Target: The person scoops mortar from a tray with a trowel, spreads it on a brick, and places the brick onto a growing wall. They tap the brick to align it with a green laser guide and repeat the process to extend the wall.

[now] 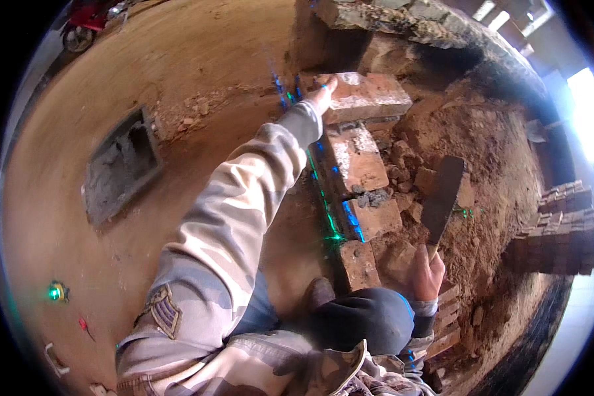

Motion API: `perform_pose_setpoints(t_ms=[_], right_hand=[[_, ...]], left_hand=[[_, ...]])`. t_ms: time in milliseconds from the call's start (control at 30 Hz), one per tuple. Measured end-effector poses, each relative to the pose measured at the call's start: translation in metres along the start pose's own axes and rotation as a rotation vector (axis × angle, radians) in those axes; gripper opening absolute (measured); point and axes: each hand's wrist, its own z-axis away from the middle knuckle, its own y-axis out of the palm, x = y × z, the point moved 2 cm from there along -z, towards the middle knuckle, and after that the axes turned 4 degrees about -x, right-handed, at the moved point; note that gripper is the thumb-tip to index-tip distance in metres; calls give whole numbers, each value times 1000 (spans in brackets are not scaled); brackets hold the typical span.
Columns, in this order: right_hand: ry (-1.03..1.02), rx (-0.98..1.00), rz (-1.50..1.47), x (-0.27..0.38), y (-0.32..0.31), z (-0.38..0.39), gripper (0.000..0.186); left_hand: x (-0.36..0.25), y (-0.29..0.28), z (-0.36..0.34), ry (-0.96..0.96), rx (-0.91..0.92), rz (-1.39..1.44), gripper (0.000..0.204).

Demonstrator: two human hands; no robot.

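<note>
My left hand point(322, 96) grips the left end of a reddish brick point(369, 99) with white patches, at the far end of a low brick row. Fingers lie along its end face and top edge; some are hidden. Nearer to me in the row come another white-smeared brick point(358, 162), a plain brick point(376, 218) and a brick point(359, 264) close to my knee. Grey mortar point(371, 198) sits at a joint between two of them. Beside my right knee, my right hand point(428, 272) is closed round the handle of a trowel point(443, 197), its blade pointing away from me.
On the floor at left lies a mortar tray point(94, 198) with grey mortar. A small device with a green light point(58, 292) stands farther left. Loose earth and rubble point(492, 171) border the row. Stacked bricks point(561, 237) stand at right; a red motorcycle point(86, 23) is far left.
</note>
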Motion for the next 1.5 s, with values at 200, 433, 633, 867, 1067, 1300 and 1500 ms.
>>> perform_pose_setpoints(t_ms=[200, 433, 633, 867, 1067, 1300, 1500], right_hand=[[25, 50, 116, 8, -11, -13, 26], [-101, 138, 262, 62, 3, -49, 29], [-170, 193, 33, 120, 54, -58, 18], [-5, 306, 325, 123, 79, -59, 19], [-149, 360, 434, 154, 94, -71, 19], [-235, 359, 488, 149, 118, -77, 19], [-376, 378, 680, 141, 104, -91, 23]], left_hand=[[-6, -4, -7, 4, -193, 33, 93], [9, 14, -8, -80, -90, -149, 102], [-19, 25, 55, -271, -134, -288, 126], [-29, 39, 151, -320, -315, -374, 148], [-15, 35, 155, -304, -295, -306, 144], [-28, 38, 115, -259, -419, -439, 115], [-9, 41, 89, -210, -358, -534, 104]])
